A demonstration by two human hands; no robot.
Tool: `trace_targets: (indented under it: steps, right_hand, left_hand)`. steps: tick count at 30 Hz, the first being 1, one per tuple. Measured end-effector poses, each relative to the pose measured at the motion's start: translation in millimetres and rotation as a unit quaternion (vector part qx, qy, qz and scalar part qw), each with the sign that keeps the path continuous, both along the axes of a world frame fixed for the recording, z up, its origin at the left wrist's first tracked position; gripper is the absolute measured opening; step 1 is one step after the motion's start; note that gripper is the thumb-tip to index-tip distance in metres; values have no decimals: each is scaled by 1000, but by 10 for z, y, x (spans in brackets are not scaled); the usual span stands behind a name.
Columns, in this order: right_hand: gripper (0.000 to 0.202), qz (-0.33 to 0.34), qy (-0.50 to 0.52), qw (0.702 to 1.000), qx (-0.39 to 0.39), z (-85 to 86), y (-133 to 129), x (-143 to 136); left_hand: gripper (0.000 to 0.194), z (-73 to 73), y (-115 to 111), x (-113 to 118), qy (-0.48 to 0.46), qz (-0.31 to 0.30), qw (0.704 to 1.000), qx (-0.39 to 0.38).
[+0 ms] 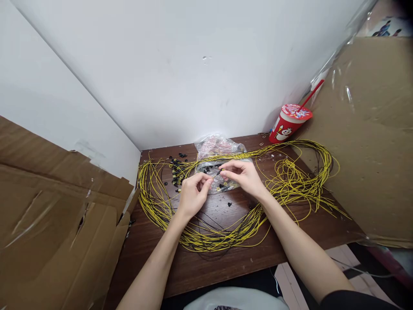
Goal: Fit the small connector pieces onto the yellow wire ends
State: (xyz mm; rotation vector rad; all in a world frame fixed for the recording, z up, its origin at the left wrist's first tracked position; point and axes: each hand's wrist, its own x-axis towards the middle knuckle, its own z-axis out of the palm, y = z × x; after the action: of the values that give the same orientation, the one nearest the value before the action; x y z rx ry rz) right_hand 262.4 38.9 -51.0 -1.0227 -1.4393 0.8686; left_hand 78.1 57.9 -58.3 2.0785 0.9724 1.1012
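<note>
My left hand (195, 191) is closed in a pinch on the end of a thin wire near the middle of the table. Just to its right, my right hand (241, 175) pinches a small black connector (218, 172), which lies in line with the wire tip between both hands. Long yellow and black wires (219, 242) loop around the hands in a wide bundle. Behind and below the fingers lies a clear plastic bag (214, 148) with small parts. A cluster of black and yellow connectors (176, 172) sits left of the bag.
A red cup (284, 125) with a straw stands at the back right. Cardboard (58, 224) rises on the left, and another cardboard panel (371, 129) on the right. A white wall (193, 77) closes off the back of the brown table (206, 275).
</note>
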Motion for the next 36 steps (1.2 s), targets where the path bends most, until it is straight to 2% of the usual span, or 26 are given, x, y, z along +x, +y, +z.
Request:
trace_targets:
  steps: [3, 6, 10, 13, 16, 18, 21, 26, 32, 36]
  right_hand:
    - [22, 19, 14, 1000, -9, 7, 2, -4]
    - [22, 23, 34, 999, -8, 0, -5, -38]
    - [24, 30, 49, 998, -10, -26, -24, -127]
    - [27, 26, 64, 997, -31, -40, -36, -188]
    - [33, 28, 95, 994, -51, -40, -44, -216]
    - [29, 28, 101, 994, -39, -33, -50, -218]
    - [22, 19, 82, 996, -18, -21, -54, -211]
    - [28, -4, 51, 999, -19, -26, -40, -197]
    - [25, -18, 3, 1000, 9, -87, -18, -176]
    - [26, -11, 11, 1000, -3, -89, -21, -181]
  left_hand:
    - [15, 16, 6, -20, 11, -7, 999, 52]
    - [12, 20, 20, -22, -28, -26, 994, 99]
    - [25, -29, 38, 18, -125, -52, 990, 29]
    - [28, -73, 52, 38, -162, -43, 986, -12]
    - [25, -82, 56, 37, -167, -26, 986, -15]
    - [21, -74, 49, 36, -164, -17, 986, -15]
    - [16, -65, 31, 47, -171, -19, 984, -36]
    - [16, -71, 12, 79, -213, -34, 971, -107]
    - [19, -49, 10, 85, -237, -31, 960, -149]
    - [21, -45, 7, 84, -241, -23, 956, -168]
